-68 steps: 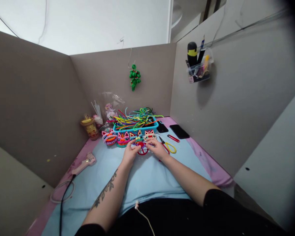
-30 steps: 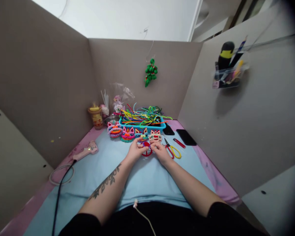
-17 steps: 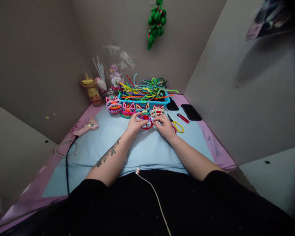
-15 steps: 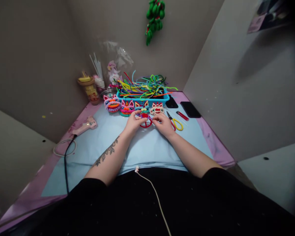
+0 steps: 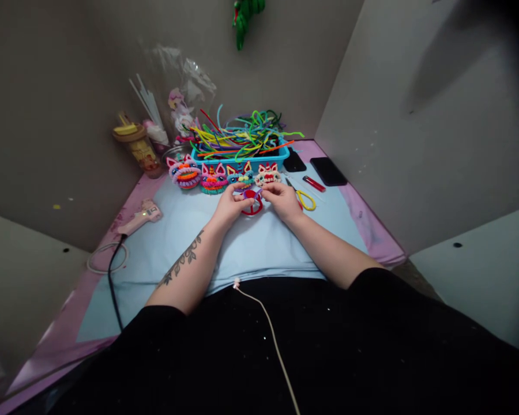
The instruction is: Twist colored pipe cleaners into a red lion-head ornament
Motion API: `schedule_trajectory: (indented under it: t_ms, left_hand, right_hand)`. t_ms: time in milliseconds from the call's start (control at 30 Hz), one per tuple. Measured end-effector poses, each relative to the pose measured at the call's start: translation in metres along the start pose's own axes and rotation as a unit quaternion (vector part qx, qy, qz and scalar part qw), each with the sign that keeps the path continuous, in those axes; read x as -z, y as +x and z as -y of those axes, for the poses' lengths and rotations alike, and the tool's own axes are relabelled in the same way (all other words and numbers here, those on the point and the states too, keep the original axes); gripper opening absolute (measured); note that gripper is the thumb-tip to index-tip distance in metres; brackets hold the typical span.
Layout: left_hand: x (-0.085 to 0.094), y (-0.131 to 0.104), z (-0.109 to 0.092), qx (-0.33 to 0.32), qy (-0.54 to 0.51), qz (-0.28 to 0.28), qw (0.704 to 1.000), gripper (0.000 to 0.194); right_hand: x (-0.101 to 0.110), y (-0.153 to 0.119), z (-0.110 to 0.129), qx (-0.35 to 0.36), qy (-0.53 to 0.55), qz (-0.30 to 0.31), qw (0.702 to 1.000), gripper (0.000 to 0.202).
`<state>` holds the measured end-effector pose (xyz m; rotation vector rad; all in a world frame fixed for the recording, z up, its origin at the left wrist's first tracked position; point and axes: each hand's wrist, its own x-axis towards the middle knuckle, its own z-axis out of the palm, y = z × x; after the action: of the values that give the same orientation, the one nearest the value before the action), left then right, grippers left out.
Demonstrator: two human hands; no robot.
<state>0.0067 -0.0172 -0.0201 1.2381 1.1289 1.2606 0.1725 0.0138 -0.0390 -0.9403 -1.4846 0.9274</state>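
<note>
My left hand [image 5: 232, 203] pinches a round red pipe-cleaner frame [image 5: 252, 212] with spokes, held just above the blue cloth [image 5: 259, 248]. A short purple pipe cleaner [image 5: 258, 195] curves across the frame's top. Its right end is between the closed thumb and forefinger of my right hand [image 5: 283, 199]. Right behind my hands, pipe-cleaner animal heads stand in a row: a purple-and-orange one [image 5: 184, 173], a pink-and-teal one [image 5: 214, 180], a blue-and-yellow one [image 5: 239, 172] and a cream one [image 5: 267, 174]. My fingertips partly hide the frame.
Behind the heads is a blue basket [image 5: 237, 163] of loose pipe cleaners. Yellow-handled scissors [image 5: 305, 200], a red cutter [image 5: 314, 184] and a black phone [image 5: 328, 171] lie right. A pink glue gun [image 5: 140, 218] with its cord lies left, a yellow cup [image 5: 139, 151] behind it.
The camera has tilted, so the table sits higher and further left in view. The purple pipe cleaner now arches more, its right end raised by my right hand.
</note>
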Motion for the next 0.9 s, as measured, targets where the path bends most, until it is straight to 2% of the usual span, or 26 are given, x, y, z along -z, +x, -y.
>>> schedule_trajectory:
  t_ms: [133, 233, 500, 633, 733, 900]
  left_hand:
    - [-0.002, 0.000, 0.000, -0.011, -0.009, 0.010, 1.000, 0.059]
    - [-0.002, 0.000, -0.002, -0.017, -0.015, 0.004, 1.000, 0.059]
    - [0.000, 0.001, -0.006, 0.002, -0.043, -0.017, 0.999, 0.063]
    - [0.001, 0.001, -0.006, 0.011, -0.062, -0.010, 0.998, 0.063]
    - [0.002, 0.002, -0.006, 0.008, -0.061, -0.015, 0.998, 0.062]
    - [0.002, 0.004, -0.004, 0.010, -0.069, -0.007, 0.998, 0.063]
  right_hand:
    - [-0.002, 0.002, -0.003, -0.035, 0.050, 0.024, 0.998, 0.016]
    - [-0.001, 0.002, -0.001, -0.035, 0.067, 0.044, 0.996, 0.016]
    - [0.002, 0.000, 0.007, -0.004, -0.052, 0.052, 0.997, 0.010]
    - [-0.001, -0.002, 0.010, 0.038, -0.085, 0.051, 0.994, 0.008]
    - [-0.002, -0.002, 0.012, 0.056, -0.098, 0.054, 0.992, 0.008]
    - [-0.002, 0.002, 0.002, 0.037, -0.086, 0.073, 0.993, 0.010]
